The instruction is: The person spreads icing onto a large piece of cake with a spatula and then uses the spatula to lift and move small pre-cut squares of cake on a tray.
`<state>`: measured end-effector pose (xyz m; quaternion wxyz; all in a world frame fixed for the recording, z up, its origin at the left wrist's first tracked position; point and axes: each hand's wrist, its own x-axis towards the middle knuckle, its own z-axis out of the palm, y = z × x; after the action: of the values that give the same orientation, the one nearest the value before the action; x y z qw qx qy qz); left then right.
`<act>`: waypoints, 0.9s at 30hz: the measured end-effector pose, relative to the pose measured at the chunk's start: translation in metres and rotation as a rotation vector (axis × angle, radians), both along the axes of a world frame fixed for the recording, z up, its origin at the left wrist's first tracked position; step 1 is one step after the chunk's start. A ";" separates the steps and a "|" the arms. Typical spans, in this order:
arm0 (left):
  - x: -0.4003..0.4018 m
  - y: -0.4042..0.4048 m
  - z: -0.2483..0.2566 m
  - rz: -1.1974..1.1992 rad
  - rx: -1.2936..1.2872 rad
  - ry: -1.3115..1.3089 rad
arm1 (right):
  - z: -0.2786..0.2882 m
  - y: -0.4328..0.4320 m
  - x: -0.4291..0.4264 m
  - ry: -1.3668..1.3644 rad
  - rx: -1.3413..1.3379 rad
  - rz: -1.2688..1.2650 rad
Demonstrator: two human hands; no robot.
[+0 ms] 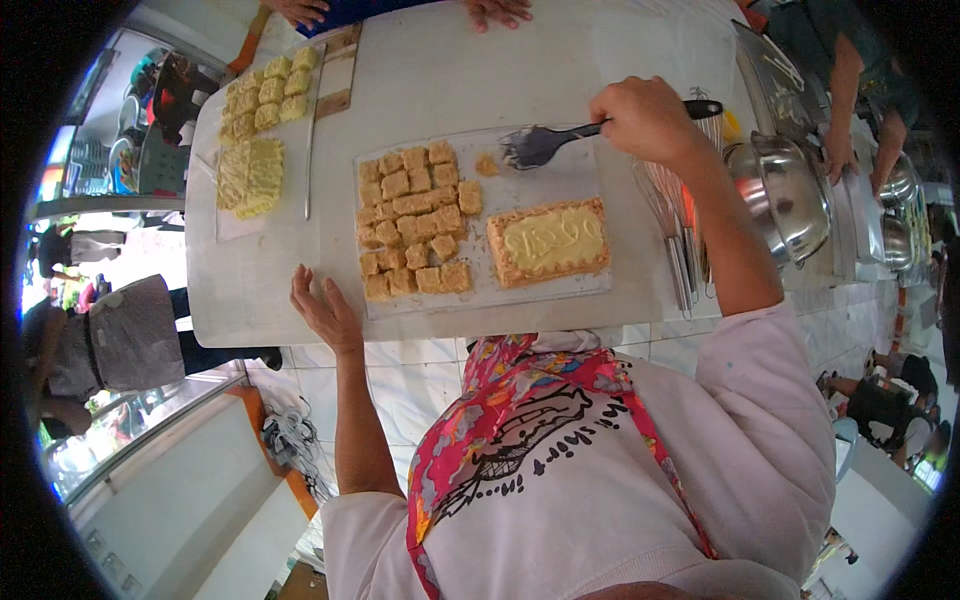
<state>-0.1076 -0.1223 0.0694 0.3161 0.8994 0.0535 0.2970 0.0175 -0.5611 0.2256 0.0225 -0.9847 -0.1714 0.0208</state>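
Observation:
My right hand grips the handle of a black slotted turner over the far part of a clear board. Pale residue clings to the turner's head, close to a small heap of crumbs. On the near right of the board lies a rectangular cake with pale icing on top and a crumbed border. Rows of crumb-coated cake pieces cover the board's left half. My left hand holds nothing and touches the table's near edge, fingers apart, left of the board.
Yellow cake pieces, a frosted yellow cake block and a thin metal rod lie on the table's left. Wire whisks and steel bowls stand at the right. Another person's hands rest at the far edge.

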 end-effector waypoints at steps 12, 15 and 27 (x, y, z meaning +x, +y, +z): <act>0.002 -0.003 0.003 -0.001 -0.020 0.013 | -0.008 -0.085 -0.009 0.170 -0.071 -0.271; 0.003 -0.003 0.004 -0.013 -0.032 0.014 | -0.026 -0.089 -0.004 0.149 0.021 -0.230; -0.001 0.003 -0.001 0.032 -0.027 0.044 | -0.030 0.001 0.021 0.141 -0.017 -0.073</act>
<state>-0.1082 -0.1196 0.0688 0.3222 0.9004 0.0787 0.2815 0.0387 -0.5599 0.1956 0.0271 -0.9866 -0.1331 0.0906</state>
